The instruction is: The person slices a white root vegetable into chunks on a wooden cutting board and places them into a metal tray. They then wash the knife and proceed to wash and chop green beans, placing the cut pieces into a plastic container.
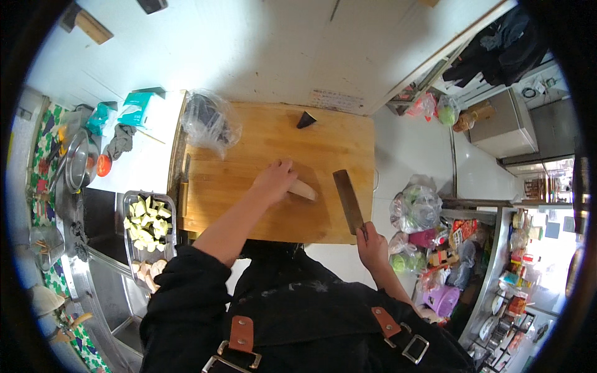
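My left hand (273, 179) rests on a wooden cutting board (261, 217), its fingers closed over a long, pale beige piece of food (303, 190). One end of that piece sticks out to the right of my fingers; its exact kind is not clear. In my right hand (374, 246) is the handle of a cleaver (347, 200). The blade points away from me above the board's right side, apart from the pale piece. A small dark-skinned wedge (306, 120) lies at the board's far edge.
A clear plastic bag (210, 121) sits at the board's far left corner. Left of the board is a metal tray (129, 248) with pale green chunks and pinkish pieces. A tomato (104, 165) and steel bowls (79, 160) stand farther left. Bagged vegetables (416, 208) are on the right.
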